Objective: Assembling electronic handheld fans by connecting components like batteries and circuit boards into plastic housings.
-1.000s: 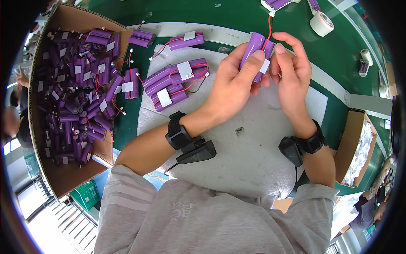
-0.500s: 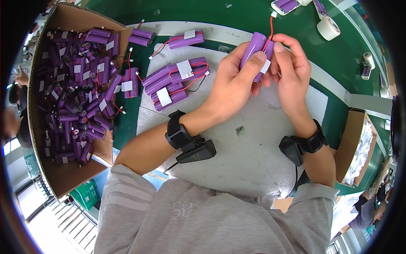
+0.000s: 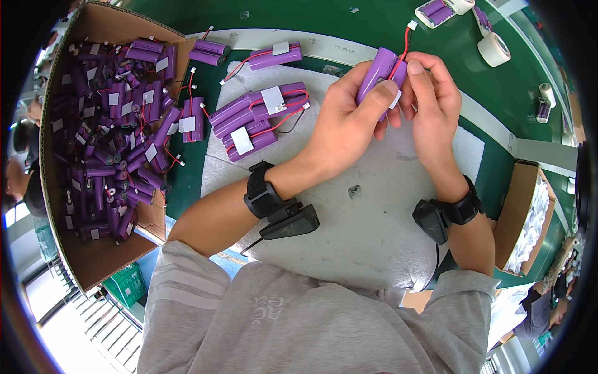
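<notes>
A purple battery pack (image 3: 375,72) with red and black leads and a white connector (image 3: 412,25) is held up over the far part of the grey mat. My left hand (image 3: 349,115) wraps its left side, the thumb lying across the front by a small white label (image 3: 396,100). Against the pack's right edge, my right hand (image 3: 434,103) has curled fingers, thumb and index close to the leads; its exact contact is partly hidden. Left of my hands, several purple packs (image 3: 249,115) with white labels lie grouped on the mat (image 3: 311,218).
A cardboard box (image 3: 149,227) at the left holds many purple packs. More packs (image 3: 209,53) lie between it and the mat. Tape rolls (image 3: 494,50) sit at the far right. A smaller carton (image 3: 507,215) with white pieces stands at the right, near a metal rail (image 3: 486,121).
The view has shifted slightly. Both hands keep the same grip on the battery pack, which has moved a little to the right with them.
</notes>
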`<state>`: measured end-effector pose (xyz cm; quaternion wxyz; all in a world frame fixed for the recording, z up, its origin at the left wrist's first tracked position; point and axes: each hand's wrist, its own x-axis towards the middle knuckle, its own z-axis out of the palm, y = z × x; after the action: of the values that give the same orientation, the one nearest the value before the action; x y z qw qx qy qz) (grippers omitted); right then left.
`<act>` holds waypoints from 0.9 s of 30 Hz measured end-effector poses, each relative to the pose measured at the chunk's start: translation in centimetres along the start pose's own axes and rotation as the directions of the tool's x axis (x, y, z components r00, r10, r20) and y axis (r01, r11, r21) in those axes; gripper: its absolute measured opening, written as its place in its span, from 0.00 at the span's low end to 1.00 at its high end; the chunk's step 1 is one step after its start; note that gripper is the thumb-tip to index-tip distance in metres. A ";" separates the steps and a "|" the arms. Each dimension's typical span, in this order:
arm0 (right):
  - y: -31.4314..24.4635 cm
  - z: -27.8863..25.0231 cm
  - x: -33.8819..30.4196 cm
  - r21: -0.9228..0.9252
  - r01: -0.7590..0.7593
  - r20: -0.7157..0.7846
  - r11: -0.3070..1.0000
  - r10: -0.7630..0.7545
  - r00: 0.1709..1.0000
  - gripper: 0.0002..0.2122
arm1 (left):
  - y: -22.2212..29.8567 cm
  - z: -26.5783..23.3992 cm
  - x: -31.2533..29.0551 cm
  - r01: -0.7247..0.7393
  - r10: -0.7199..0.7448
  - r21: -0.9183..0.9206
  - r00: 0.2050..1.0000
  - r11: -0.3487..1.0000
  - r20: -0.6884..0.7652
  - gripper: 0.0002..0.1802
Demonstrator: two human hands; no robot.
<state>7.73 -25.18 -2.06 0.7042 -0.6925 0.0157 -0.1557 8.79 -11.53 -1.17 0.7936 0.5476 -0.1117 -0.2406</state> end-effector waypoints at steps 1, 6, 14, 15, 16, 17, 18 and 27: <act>0.0 0.0 0.0 0.002 0.014 0.006 1.000 -0.014 1.000 0.10 | 0.0 0.0 0.0 0.000 0.000 0.000 1.000 1.000 -0.001 0.16; -0.3 -0.1 -0.1 0.079 0.038 0.059 0.996 -0.043 0.997 0.11 | -0.1 0.2 0.0 -0.017 0.017 -0.006 1.000 1.000 -0.011 0.16; -0.8 -0.2 0.0 0.096 -0.003 0.157 0.995 -0.012 0.988 0.21 | -0.6 0.3 0.0 -0.058 0.057 0.103 0.998 0.993 0.016 0.17; -0.6 -0.2 0.1 0.112 -0.007 0.174 0.994 -0.012 0.985 0.21 | -0.6 0.3 0.0 -0.057 0.053 0.121 0.998 0.991 0.029 0.17; -0.5 -0.3 0.2 0.127 -0.011 0.191 0.992 -0.013 0.981 0.22 | -0.6 0.2 -0.1 -0.055 0.050 0.139 0.998 0.989 0.042 0.17; -0.4 -0.4 0.3 0.143 -0.016 0.208 0.990 -0.015 0.978 0.22 | -0.6 0.3 -0.1 -0.055 0.049 0.139 0.998 0.989 0.042 0.17; -0.2 -0.5 0.3 0.143 -0.016 0.208 0.990 -0.015 0.978 0.22 | -0.6 0.3 -0.1 -0.057 0.051 0.137 0.998 0.989 0.045 0.17; 0.1 -0.5 0.2 0.153 -0.034 0.232 0.988 -0.002 0.973 0.22 | -1.0 0.2 0.0 -0.073 0.065 0.155 0.996 0.985 0.054 0.18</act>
<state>7.85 -25.77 -2.16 0.7544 -0.6487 -0.0732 -0.0690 8.45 -11.98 -1.99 0.7530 0.5980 -0.1687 -0.2167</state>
